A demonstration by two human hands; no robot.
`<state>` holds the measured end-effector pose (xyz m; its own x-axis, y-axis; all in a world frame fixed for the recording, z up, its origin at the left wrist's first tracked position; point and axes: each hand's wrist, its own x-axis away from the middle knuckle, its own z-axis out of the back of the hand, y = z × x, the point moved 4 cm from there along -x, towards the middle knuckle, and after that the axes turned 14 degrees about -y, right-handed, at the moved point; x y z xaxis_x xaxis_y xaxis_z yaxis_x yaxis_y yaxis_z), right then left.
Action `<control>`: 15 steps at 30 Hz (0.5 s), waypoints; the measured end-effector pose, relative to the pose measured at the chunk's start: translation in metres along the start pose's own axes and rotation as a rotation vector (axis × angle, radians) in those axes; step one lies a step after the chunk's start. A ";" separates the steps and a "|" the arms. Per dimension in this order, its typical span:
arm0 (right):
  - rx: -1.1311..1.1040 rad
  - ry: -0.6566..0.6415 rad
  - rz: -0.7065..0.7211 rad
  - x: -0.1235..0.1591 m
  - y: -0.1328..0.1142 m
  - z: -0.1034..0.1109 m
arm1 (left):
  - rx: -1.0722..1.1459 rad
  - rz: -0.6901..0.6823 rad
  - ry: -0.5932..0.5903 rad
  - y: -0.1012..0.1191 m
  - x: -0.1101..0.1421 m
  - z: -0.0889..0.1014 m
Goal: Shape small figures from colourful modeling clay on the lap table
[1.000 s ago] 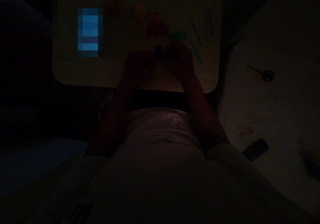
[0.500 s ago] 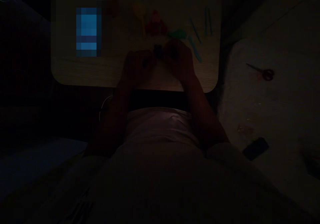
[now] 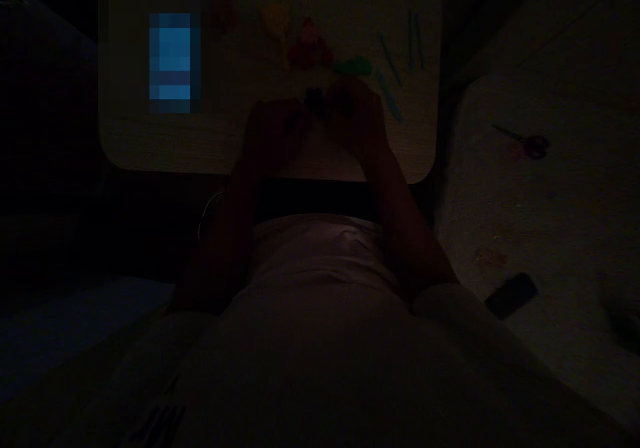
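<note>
The light is very dim. My left hand point(image 3: 275, 131) hovers at the near part of the table, its fingers curled inward around something dark that I cannot make out. A small dark blue lumpy piece point(image 3: 315, 100) shows between my two hands. My right hand point(image 3: 357, 118) is closed at the right side of this piece, its fingertips against it. Just beyond are a red and pink lumpy figure point(image 3: 310, 45) and a green piece point(image 3: 354, 65). A yellow piece with a thin stem point(image 3: 277, 21) lies farther left.
Thin turquoise sticks point(image 3: 411, 40) and a flat blue tool point(image 3: 389, 96) lie at the table's point(image 3: 165, 148) right. A blurred-out bright blue rectangle point(image 3: 173, 51) is at the left. On a pale surface at right lie scissors point(image 3: 533, 147) and a dark rectangular object point(image 3: 513, 296).
The picture has become darker. The view has shifted very slightly, while both hands stay around the dark blue piece with hardly any movement.
</note>
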<state>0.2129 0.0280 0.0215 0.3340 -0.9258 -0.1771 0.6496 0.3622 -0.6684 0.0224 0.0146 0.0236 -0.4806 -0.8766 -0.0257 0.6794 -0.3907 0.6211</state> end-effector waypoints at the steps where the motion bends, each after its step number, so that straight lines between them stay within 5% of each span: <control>1: 0.004 0.002 0.006 0.000 0.000 0.000 | 0.007 0.002 -0.002 0.000 0.000 0.000; 15: -0.049 -0.018 -0.008 0.000 0.003 -0.002 | 0.012 0.010 -0.010 0.001 0.000 0.001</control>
<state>0.2135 0.0284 0.0186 0.3414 -0.9263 -0.1593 0.6181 0.3489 -0.7044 0.0225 0.0148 0.0251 -0.4793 -0.8776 -0.0116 0.6777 -0.3784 0.6305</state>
